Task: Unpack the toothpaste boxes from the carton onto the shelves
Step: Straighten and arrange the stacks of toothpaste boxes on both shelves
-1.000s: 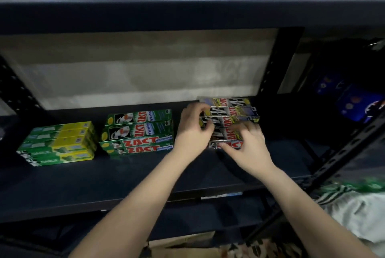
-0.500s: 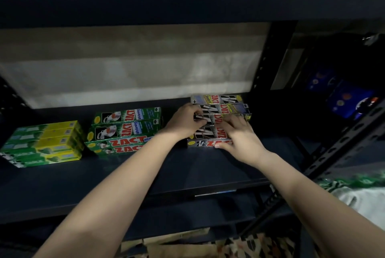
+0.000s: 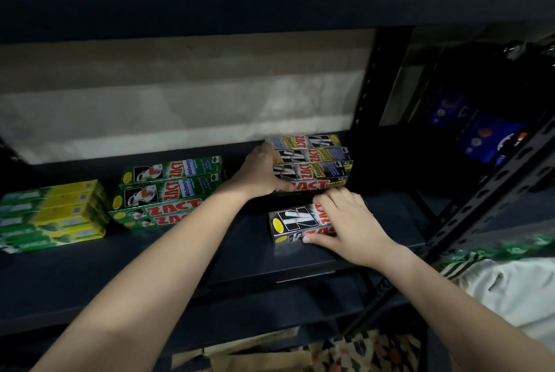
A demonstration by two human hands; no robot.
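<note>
On the dark shelf (image 3: pixel 210 254) a stack of grey-black ZACT toothpaste boxes (image 3: pixel 312 161) stands at the back right. My left hand (image 3: pixel 259 175) presses against the stack's left end, thumb along its front. In front of it, apart from the stack, lies a black ZACT box (image 3: pixel 295 224), and my right hand (image 3: pixel 350 226) grips its right part with fingers over the top and thumb on the front face. A second box may lie under it; I cannot tell. The carton (image 3: pixel 255 362) shows only as a brown edge at the bottom.
Green ZACT boxes (image 3: pixel 168 188) are stacked mid-shelf, with yellow-green boxes (image 3: pixel 51 215) at the far left. A black upright post (image 3: pixel 375 80) stands right of the grey stack. Blue packets (image 3: pixel 483 137) lie on the neighbouring rack. White cloth (image 3: pixel 510 284) is at the lower right.
My right hand has pulled a black ZACT box forward, away from the grey-black stack, toward the shelf's front. My left hand stays pressed on the stack's left end.
</note>
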